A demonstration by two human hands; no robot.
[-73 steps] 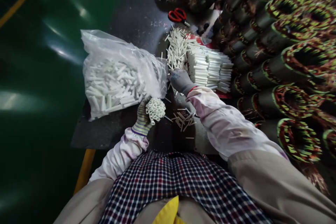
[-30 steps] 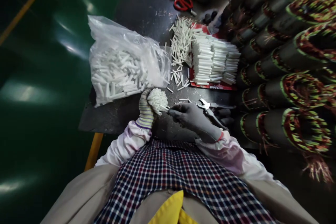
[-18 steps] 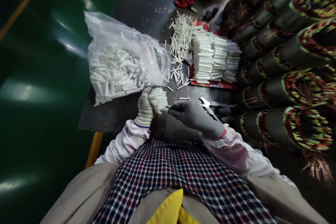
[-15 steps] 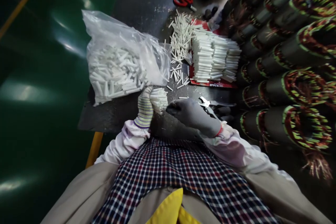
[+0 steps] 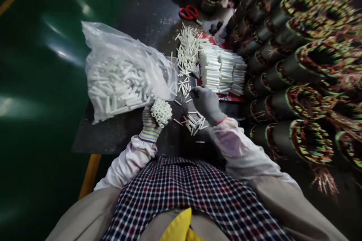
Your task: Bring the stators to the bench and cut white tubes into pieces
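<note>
My left hand (image 5: 149, 120), in a striped knit glove, is closed around a bundle of white tubes (image 5: 161, 112). The tubes' hollow ends face up toward me. My right hand (image 5: 207, 102), in a grey coated glove, is over the table beside the loose thin white sticks (image 5: 184, 86). Its fingers are bent but look apart, with nothing visible in them; the fingertips are partly hidden. Nearer to me lies a small scattered heap of thin white sticks (image 5: 195, 121). A larger pile of them (image 5: 189, 51) spreads farther back.
A clear plastic bag (image 5: 124, 79) full of white tubes lies at left. Stacked white tubes (image 5: 220, 68) rest on a red sheet at right. Red-handled scissors (image 5: 189, 12) lie at the back of the dark table (image 5: 147, 11). Rows of copper-wound motor stators (image 5: 309, 141) stand to the right.
My right hand has moved forward, uncovering the small heap of sticks and covering the pliers. My left hand has tilted the bundle so the tube ends show. The view has shifted slightly.
</note>
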